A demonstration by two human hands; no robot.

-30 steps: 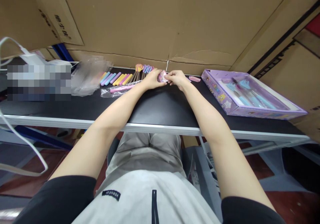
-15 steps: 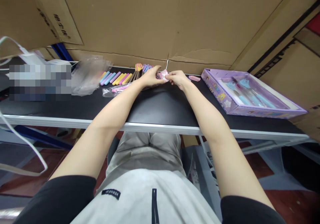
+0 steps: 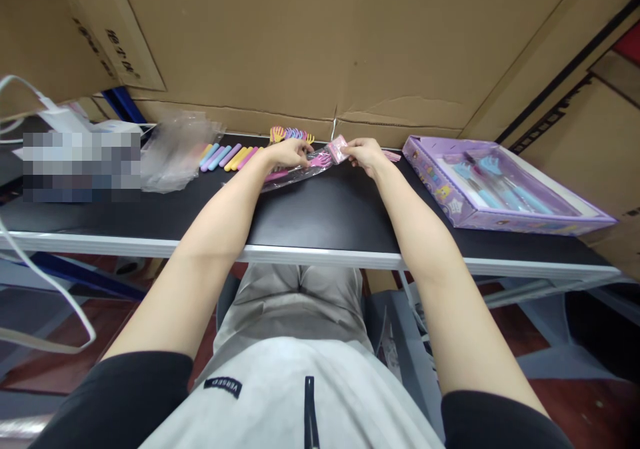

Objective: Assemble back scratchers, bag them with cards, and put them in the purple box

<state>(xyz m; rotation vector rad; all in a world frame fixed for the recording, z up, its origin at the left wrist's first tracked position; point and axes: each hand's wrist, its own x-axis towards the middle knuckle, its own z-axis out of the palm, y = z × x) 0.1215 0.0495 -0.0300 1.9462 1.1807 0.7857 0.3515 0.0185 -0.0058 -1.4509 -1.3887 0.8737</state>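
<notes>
A pink back scratcher (image 3: 320,161) with a claw-shaped head lies inside a long clear plastic bag (image 3: 295,181). A small pink card (image 3: 337,149) sits at the bag's right end. My right hand (image 3: 367,155) pinches that end by the card's right edge. My left hand (image 3: 293,153) has its fingers bent over the bag just left of the claw head, partly hiding the pink handle. Behind my left hand, several more back scratchers (image 3: 290,134) show their coloured claw heads, with pastel handles (image 3: 233,157) lined up to the left.
A purple display box (image 3: 460,219) with blue back scratchers inside stands at the right. Another pink card (image 3: 393,156) lies beyond my right hand. Clear bags (image 3: 173,155) are piled at the left, beside a white cable (image 3: 75,312). A cardboard wall (image 3: 300,49) rises behind the black table (image 3: 320,225).
My left hand has moved left from the card, baring the pink claw head. My right hand has shifted slightly right with the card end, and the bag now slants up to the right.
</notes>
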